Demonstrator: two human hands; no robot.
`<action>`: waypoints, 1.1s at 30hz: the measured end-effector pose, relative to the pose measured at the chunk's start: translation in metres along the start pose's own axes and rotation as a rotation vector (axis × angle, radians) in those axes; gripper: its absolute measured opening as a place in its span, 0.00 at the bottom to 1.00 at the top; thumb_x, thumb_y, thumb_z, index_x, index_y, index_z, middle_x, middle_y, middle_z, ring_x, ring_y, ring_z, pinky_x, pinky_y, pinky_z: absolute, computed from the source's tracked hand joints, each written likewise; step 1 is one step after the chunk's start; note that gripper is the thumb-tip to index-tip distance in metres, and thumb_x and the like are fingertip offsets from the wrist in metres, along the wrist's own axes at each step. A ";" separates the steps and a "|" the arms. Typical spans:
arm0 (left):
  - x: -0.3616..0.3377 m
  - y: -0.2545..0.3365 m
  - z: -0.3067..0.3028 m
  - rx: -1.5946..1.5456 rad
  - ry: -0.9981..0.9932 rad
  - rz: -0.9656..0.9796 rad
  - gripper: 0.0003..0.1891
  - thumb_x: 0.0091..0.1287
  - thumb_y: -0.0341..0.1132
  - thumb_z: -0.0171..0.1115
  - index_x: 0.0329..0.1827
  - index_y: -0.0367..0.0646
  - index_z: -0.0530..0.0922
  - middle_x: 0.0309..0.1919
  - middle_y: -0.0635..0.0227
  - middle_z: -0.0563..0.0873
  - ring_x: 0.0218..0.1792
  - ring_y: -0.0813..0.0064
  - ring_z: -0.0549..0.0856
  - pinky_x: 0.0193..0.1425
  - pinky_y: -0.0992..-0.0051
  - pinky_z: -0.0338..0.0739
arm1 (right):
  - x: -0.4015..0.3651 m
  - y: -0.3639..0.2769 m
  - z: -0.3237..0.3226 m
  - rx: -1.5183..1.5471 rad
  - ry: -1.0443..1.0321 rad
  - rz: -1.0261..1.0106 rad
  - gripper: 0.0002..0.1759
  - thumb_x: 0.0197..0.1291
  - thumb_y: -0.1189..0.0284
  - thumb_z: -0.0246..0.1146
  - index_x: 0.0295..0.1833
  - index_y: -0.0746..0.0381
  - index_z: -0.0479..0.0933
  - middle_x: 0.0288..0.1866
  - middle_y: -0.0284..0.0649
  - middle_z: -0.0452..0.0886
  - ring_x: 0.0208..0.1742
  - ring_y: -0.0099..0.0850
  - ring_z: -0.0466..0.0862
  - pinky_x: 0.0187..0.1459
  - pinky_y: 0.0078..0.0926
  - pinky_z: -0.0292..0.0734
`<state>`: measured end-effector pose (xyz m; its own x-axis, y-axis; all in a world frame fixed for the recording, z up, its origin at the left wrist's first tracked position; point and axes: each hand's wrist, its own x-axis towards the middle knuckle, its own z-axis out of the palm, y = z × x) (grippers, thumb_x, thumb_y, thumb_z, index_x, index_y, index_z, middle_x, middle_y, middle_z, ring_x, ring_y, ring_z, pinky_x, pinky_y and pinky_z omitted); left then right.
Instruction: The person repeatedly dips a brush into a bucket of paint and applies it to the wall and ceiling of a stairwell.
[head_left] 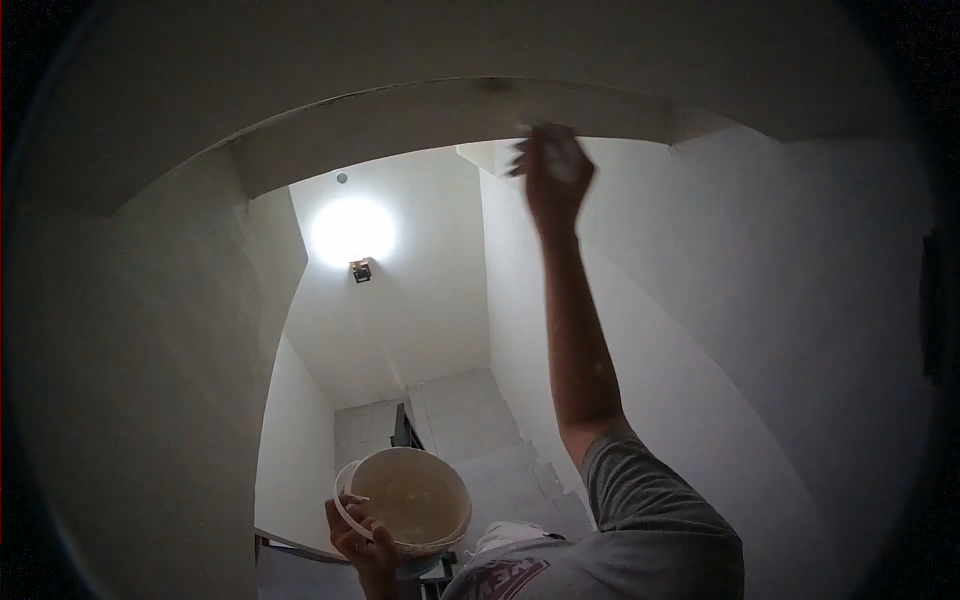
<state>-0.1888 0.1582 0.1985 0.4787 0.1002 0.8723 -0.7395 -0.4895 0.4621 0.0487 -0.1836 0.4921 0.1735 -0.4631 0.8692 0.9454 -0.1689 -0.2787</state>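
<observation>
At the lower left, my left hand [362, 540] grips a pale plastic bucket [455, 475] by its rim and white handle. The bucket is tilted, so its opening and whitish inside face me. My right hand [556, 175] is raised on an outstretched arm in front of the overhead beam [400, 130], near its lower edge. Its fingers are curled and smeared by motion, and whitish patches show on the hand. What it holds, if anything, I cannot make out.
A bright lamp [353, 232] glows on the far wall above a small dark fitting [361, 270]. Pale walls [640, 240] stand on both sides. Grey steps [500, 470] and a dark rail [402, 425] show below, behind the bucket.
</observation>
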 end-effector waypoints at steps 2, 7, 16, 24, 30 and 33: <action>0.006 0.006 -0.003 0.008 -0.008 -0.020 0.10 0.72 0.40 0.57 0.39 0.52 0.65 0.27 0.63 0.76 0.42 0.55 0.77 0.52 0.50 0.75 | 0.013 0.004 -0.019 -0.099 0.231 -0.078 0.03 0.68 0.78 0.63 0.43 0.66 0.81 0.31 0.37 0.85 0.25 0.21 0.82 0.24 0.20 0.81; 0.011 0.004 -0.002 0.001 0.008 0.059 0.11 0.71 0.41 0.58 0.38 0.52 0.65 0.24 0.64 0.74 0.40 0.55 0.77 0.51 0.51 0.76 | 0.004 0.023 0.013 -0.109 0.292 -0.127 0.03 0.66 0.75 0.66 0.40 0.64 0.82 0.33 0.34 0.86 0.30 0.21 0.84 0.30 0.19 0.81; 0.011 -0.002 0.006 -0.057 0.055 -0.004 0.12 0.64 0.34 0.58 0.24 0.47 0.65 0.21 0.67 0.73 0.37 0.58 0.76 0.49 0.56 0.76 | -0.050 -0.010 0.106 0.005 -0.328 0.064 0.03 0.68 0.76 0.63 0.44 0.64 0.81 0.29 0.36 0.85 0.26 0.21 0.84 0.27 0.22 0.81; 0.016 -0.005 0.001 -0.069 0.044 -0.079 0.15 0.62 0.33 0.58 0.19 0.46 0.63 0.21 0.67 0.73 0.38 0.58 0.78 0.51 0.54 0.76 | -0.040 -0.017 0.052 -0.299 0.105 -0.072 0.07 0.67 0.80 0.63 0.47 0.71 0.83 0.32 0.40 0.87 0.26 0.24 0.85 0.28 0.21 0.83; 0.007 -0.012 0.004 -0.081 0.031 -0.086 0.14 0.61 0.32 0.59 0.19 0.45 0.66 0.22 0.66 0.75 0.38 0.58 0.78 0.52 0.54 0.76 | -0.052 0.008 0.035 -0.316 -0.342 -0.106 0.08 0.65 0.79 0.64 0.47 0.71 0.84 0.30 0.38 0.87 0.29 0.22 0.85 0.34 0.23 0.84; 0.015 -0.015 0.002 -0.101 0.057 -0.051 0.12 0.61 0.32 0.59 0.22 0.45 0.67 0.23 0.65 0.76 0.39 0.58 0.78 0.51 0.54 0.77 | -0.045 -0.009 0.003 -0.511 -0.082 -0.080 0.06 0.66 0.80 0.63 0.44 0.71 0.83 0.29 0.37 0.86 0.27 0.22 0.85 0.32 0.22 0.85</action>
<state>-0.1698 0.1651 0.2043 0.4911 0.1734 0.8536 -0.7603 -0.3930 0.5172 0.0332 -0.1584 0.4565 0.1468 -0.3657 0.9191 0.7047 -0.6134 -0.3566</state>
